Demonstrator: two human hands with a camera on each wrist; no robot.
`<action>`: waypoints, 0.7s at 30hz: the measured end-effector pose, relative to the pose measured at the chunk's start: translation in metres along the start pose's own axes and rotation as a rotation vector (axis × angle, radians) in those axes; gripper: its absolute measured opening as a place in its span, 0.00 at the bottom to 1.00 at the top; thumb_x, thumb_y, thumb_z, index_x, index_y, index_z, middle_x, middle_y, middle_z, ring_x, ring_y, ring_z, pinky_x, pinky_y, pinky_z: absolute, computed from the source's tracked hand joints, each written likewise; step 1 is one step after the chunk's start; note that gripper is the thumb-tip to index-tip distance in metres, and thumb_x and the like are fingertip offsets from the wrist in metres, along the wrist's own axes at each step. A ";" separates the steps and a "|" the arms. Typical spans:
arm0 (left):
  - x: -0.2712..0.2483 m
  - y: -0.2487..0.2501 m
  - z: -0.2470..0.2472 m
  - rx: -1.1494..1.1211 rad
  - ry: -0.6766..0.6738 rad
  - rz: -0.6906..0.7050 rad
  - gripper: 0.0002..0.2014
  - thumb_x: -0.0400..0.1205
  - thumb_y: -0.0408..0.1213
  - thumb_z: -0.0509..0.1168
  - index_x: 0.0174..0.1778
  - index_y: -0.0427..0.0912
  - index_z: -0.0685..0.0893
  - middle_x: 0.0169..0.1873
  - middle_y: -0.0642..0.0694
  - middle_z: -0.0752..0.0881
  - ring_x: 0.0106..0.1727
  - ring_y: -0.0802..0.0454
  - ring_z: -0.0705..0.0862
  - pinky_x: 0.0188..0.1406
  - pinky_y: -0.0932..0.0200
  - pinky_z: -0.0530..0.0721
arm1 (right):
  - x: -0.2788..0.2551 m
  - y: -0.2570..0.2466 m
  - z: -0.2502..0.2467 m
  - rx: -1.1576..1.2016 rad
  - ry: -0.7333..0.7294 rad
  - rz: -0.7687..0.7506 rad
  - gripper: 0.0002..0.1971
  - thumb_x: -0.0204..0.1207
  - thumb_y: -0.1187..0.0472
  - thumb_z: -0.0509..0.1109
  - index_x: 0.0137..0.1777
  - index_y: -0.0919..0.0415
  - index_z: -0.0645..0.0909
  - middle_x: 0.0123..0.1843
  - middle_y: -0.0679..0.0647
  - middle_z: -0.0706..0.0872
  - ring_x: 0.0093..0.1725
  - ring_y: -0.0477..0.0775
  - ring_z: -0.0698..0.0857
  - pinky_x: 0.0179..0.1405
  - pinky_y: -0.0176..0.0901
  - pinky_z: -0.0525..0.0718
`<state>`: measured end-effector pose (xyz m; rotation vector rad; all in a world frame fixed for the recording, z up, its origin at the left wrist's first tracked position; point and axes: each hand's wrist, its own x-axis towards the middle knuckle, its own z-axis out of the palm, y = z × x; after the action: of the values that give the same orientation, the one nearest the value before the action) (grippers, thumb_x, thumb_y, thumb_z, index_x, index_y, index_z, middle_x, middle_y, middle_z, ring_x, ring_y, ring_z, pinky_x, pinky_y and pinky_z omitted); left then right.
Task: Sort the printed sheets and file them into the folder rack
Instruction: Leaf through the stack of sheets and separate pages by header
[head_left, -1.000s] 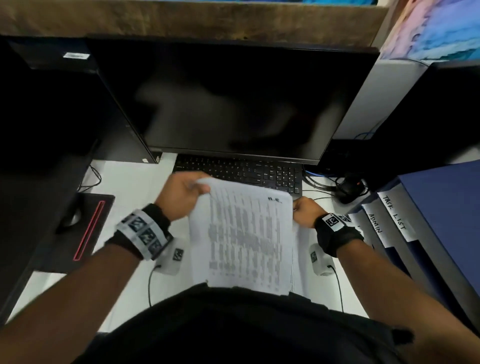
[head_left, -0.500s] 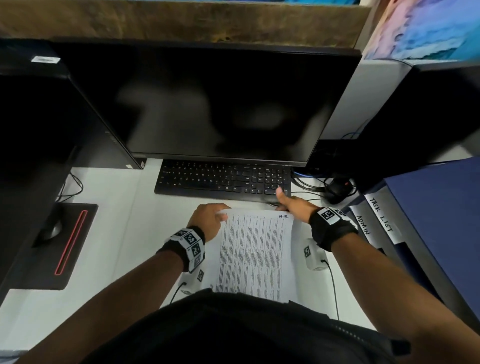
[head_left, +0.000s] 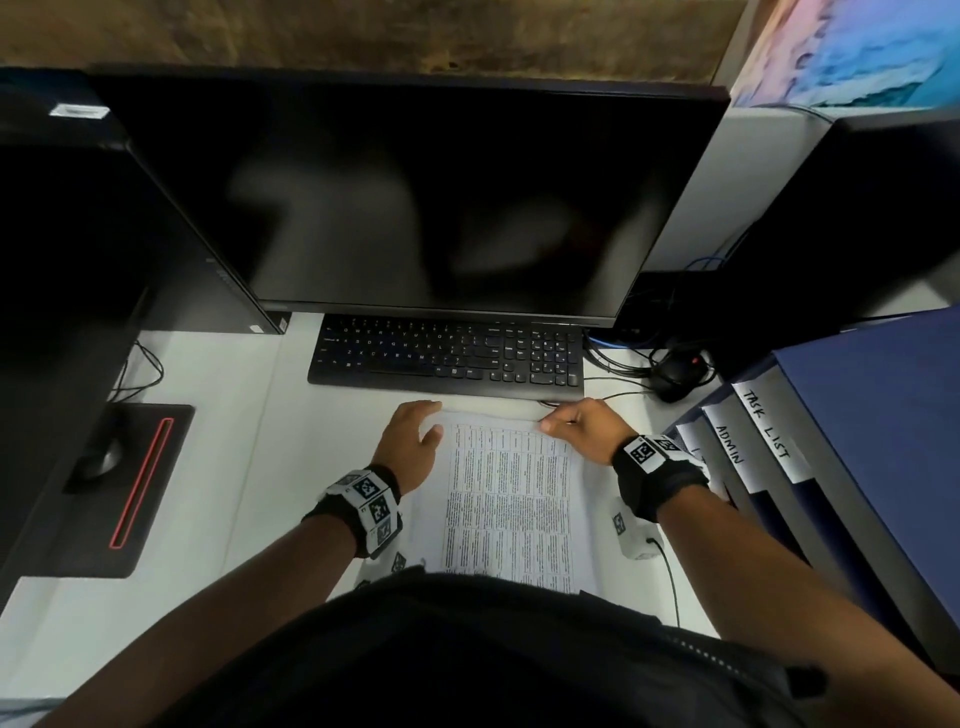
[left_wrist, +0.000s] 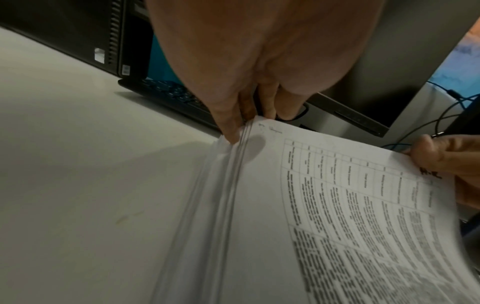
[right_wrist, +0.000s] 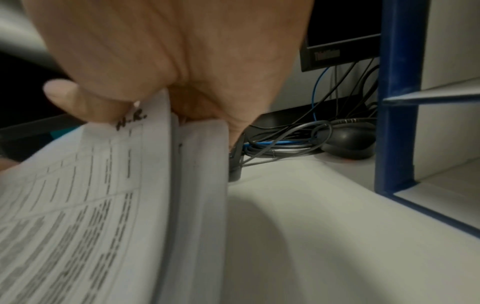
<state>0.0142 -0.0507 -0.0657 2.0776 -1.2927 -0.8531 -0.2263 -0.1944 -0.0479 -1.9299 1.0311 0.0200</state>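
Observation:
A stack of printed sheets (head_left: 509, 499) with tables of text lies on the white desk (head_left: 218, 467) in front of the keyboard. My left hand (head_left: 423, 415) holds its far left corner, fingers curled over the edge and thumb on top. In the left wrist view the fingertips (left_wrist: 233, 131) touch the sheets' (left_wrist: 337, 205) layered edges. My right hand (head_left: 558, 421) pinches the far right corner. There the thumb (right_wrist: 64, 96) presses the top sheets (right_wrist: 78, 205) beside a handwritten mark, lifted off the lower ones. The blue folder rack (head_left: 883, 415), with dividers labelled "TASK LIST" and "ADMIN", stands at the right.
A black keyboard (head_left: 447, 358) and a dark monitor (head_left: 415, 197) sit just beyond the sheets. A mouse (head_left: 98, 460) rests on a black mat (head_left: 150, 493) at the left, beside a dark tower (head_left: 78, 234). Cables and another mouse (head_left: 675, 371) lie between keyboard and rack.
A second ago both hands held the sheets up off the desk. Since then the stack has come down flat onto the desk, with my hands at its far corners.

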 end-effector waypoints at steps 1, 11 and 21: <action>-0.002 0.000 0.000 -0.017 -0.009 -0.001 0.20 0.84 0.32 0.58 0.73 0.40 0.72 0.72 0.44 0.72 0.74 0.49 0.71 0.75 0.51 0.71 | -0.001 0.001 0.001 0.005 0.008 -0.009 0.14 0.76 0.46 0.70 0.50 0.54 0.90 0.49 0.42 0.89 0.53 0.45 0.85 0.61 0.45 0.80; -0.013 0.001 -0.017 -0.368 0.100 -0.006 0.25 0.80 0.20 0.55 0.71 0.47 0.73 0.69 0.50 0.76 0.62 0.52 0.80 0.57 0.59 0.82 | -0.002 -0.003 0.012 0.069 0.045 -0.066 0.11 0.70 0.48 0.76 0.48 0.52 0.90 0.43 0.38 0.86 0.46 0.42 0.84 0.54 0.44 0.82; 0.017 -0.030 -0.054 -0.086 -0.163 -0.156 0.23 0.80 0.24 0.57 0.45 0.62 0.83 0.56 0.50 0.84 0.56 0.51 0.82 0.66 0.48 0.79 | -0.019 -0.021 0.022 0.070 -0.031 -0.261 0.11 0.68 0.50 0.77 0.49 0.51 0.90 0.45 0.37 0.87 0.49 0.38 0.84 0.58 0.40 0.80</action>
<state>0.0773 -0.0485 -0.0562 2.0975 -1.1639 -1.1467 -0.2163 -0.1615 -0.0376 -1.9791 0.7431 -0.1317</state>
